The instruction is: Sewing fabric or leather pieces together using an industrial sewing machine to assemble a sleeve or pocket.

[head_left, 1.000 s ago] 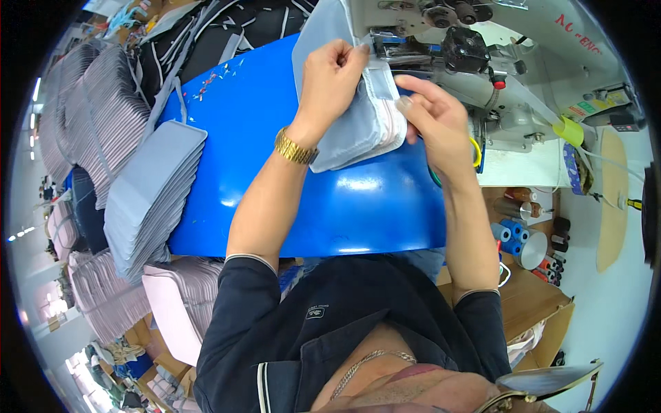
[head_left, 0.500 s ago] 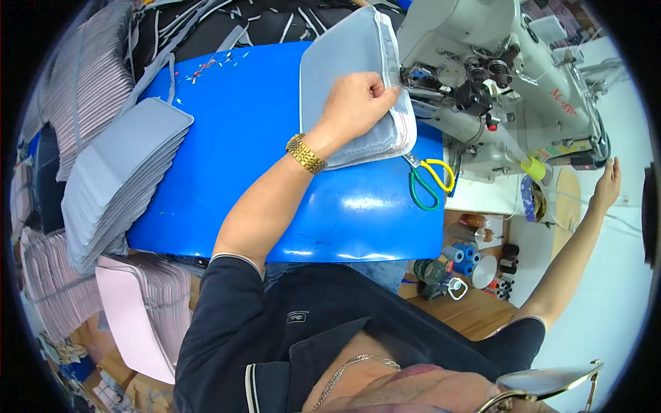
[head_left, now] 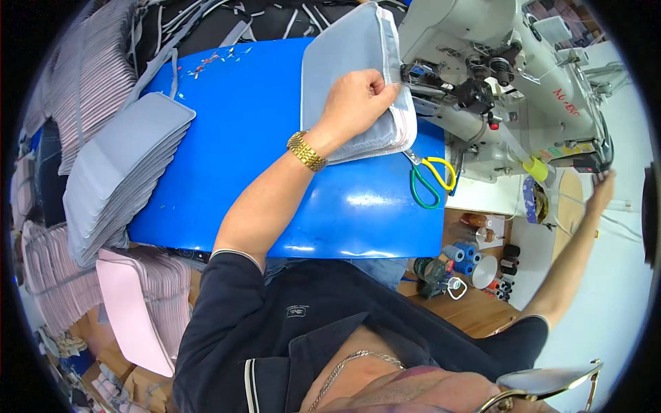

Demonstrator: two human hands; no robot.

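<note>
My left hand (head_left: 357, 103), with a gold watch on its wrist, is closed on the right edge of a grey fabric panel (head_left: 337, 58). This rounded panel has pale piping and layers of clear and white material along its side. Its edge lies against the head of a sewing machine (head_left: 475, 89). Far to the right, my right hand (head_left: 600, 191) reaches up to the black end (head_left: 593, 162) of the machine, fingers stretched out. Scissors (head_left: 430, 180) with one green and one yellow handle lie just below the panel, their blades partly under it.
A blue work surface (head_left: 227, 138) spreads under the panel, with thread scraps at its far left. Stacked grey panels (head_left: 131, 165) lean at its left edge; bundled pink panels (head_left: 138, 310) stand below them. Thread spools (head_left: 468, 258) sit lower right. Fabric strips (head_left: 296, 20) lie at the back.
My right hand has dropped slightly and moved left beside the machine's black end. The left hand stays on the panel, nearly unmoved. The whole view has shifted a little.
</note>
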